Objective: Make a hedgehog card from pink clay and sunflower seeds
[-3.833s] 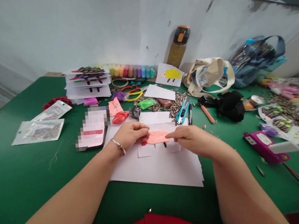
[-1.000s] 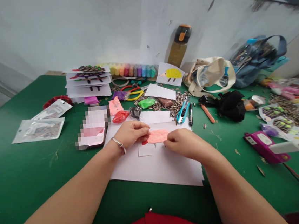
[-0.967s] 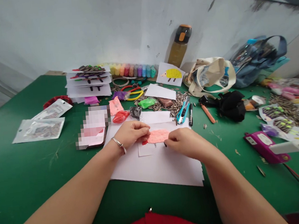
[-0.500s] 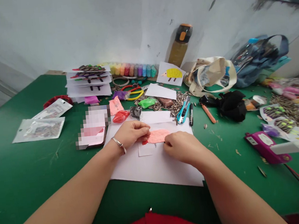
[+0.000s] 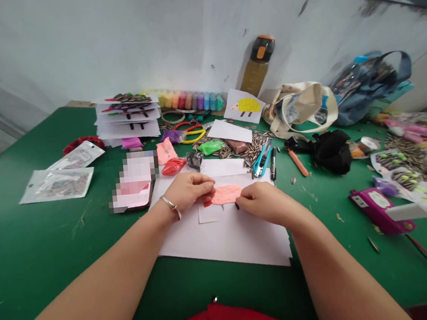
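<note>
I'm seeing white sheets (image 5: 224, 247) nearest, small card (image 5: 208, 215) on top. Pink clay slab (image 5: 226, 194) is lying over the card, between the hands, long axis running left-right. Left hand (image 5: 186, 188) is sitting at its left end beside a red bit (image 5: 207, 204), right hand (image 5: 260, 198) at its right end beside a black bit (image 5: 237, 206); neither is clearly nearer. Fingers are curling nearly closed on both; can't tell any grip. Beyond, red packet (image 5: 173, 167) and blue cutter (image 5: 261, 161) are lying.

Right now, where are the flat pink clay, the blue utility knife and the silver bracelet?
Flat pink clay (image 5: 226, 194): head view, middle of its top.
Blue utility knife (image 5: 262, 160): head view, handle.
Silver bracelet (image 5: 171, 205): head view, band.
</note>
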The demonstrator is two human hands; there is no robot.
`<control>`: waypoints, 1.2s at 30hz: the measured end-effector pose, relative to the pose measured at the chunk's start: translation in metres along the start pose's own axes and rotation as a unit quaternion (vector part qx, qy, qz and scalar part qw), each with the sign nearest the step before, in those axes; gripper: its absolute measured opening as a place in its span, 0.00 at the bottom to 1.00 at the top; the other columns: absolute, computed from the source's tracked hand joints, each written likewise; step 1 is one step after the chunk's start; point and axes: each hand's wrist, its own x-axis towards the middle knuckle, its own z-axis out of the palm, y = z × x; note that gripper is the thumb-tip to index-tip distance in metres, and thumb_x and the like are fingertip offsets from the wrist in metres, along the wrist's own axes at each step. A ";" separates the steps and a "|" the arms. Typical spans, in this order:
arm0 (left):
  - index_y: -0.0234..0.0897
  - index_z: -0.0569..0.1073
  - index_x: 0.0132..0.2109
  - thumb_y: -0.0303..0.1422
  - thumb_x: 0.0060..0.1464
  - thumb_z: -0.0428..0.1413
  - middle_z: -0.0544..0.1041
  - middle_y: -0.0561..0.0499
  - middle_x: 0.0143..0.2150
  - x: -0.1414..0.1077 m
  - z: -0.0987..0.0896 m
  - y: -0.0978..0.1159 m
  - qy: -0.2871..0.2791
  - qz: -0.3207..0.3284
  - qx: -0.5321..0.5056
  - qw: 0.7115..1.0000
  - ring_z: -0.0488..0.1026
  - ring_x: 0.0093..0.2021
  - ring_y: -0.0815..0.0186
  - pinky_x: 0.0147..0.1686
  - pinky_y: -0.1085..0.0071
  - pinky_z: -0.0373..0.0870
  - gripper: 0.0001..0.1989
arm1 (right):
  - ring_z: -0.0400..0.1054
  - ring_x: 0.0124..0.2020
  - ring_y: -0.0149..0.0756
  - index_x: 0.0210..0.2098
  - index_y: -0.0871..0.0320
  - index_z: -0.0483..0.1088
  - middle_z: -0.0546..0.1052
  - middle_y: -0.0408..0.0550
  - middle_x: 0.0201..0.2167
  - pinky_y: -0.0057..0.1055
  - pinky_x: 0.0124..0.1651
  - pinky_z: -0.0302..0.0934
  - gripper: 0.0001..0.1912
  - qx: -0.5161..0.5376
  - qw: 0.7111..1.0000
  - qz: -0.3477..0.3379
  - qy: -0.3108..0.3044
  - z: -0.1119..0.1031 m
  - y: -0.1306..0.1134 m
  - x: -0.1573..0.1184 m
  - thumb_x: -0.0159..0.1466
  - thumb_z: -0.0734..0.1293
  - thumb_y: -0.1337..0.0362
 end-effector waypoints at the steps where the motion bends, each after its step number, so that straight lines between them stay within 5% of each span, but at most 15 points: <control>1: 0.28 0.74 0.33 0.27 0.48 0.60 0.75 0.50 0.25 0.000 0.000 0.000 -0.001 0.001 0.001 1.000 0.73 0.24 0.69 0.30 0.70 0.71 0.05 | 0.52 0.21 0.28 0.17 0.58 0.56 0.62 0.41 0.17 0.29 0.23 0.41 0.16 -0.010 1.000 0.002 0.003 0.001 -0.002 0.001 0.60 0.57 0.61; 10: 0.29 0.74 0.33 0.31 0.45 0.63 0.75 0.51 0.25 0.002 -0.002 -0.002 -0.011 0.012 -0.003 1.000 0.73 0.24 0.70 0.31 0.70 0.72 0.09 | 0.50 0.20 0.28 0.17 0.58 0.59 0.65 0.42 0.18 0.29 0.24 0.39 0.12 -0.104 0.994 0.023 0.033 0.011 -0.013 0.005 0.56 0.58 0.64; 20: 0.28 0.74 0.33 0.27 0.48 0.60 0.75 0.51 0.25 0.001 -0.001 -0.001 -0.003 0.004 -0.002 1.000 0.73 0.23 0.70 0.31 0.70 0.71 0.06 | 0.48 0.20 0.27 0.17 0.58 0.54 0.57 0.39 0.17 0.29 0.22 0.40 0.13 0.009 0.998 0.007 -0.057 -0.001 0.002 0.000 0.56 0.59 0.61; 29: 0.29 0.73 0.33 0.28 0.46 0.62 0.75 0.51 0.25 0.002 -0.001 -0.002 -0.004 0.009 -0.003 1.000 0.73 0.24 0.70 0.31 0.69 0.71 0.07 | 0.48 0.19 0.28 0.15 0.58 0.55 0.62 0.42 0.16 0.30 0.23 0.38 0.11 -0.094 0.995 0.003 -0.010 0.008 -0.013 0.003 0.52 0.59 0.65; 36: 0.29 0.74 0.33 0.29 0.46 0.62 0.76 0.50 0.25 0.002 -0.002 -0.003 -0.002 0.007 -0.002 1.000 0.73 0.25 0.69 0.31 0.70 0.72 0.08 | 0.50 0.19 0.27 0.16 0.58 0.54 0.59 0.40 0.16 0.29 0.22 0.40 0.13 -0.017 0.999 0.006 -0.045 0.000 0.000 0.002 0.55 0.58 0.62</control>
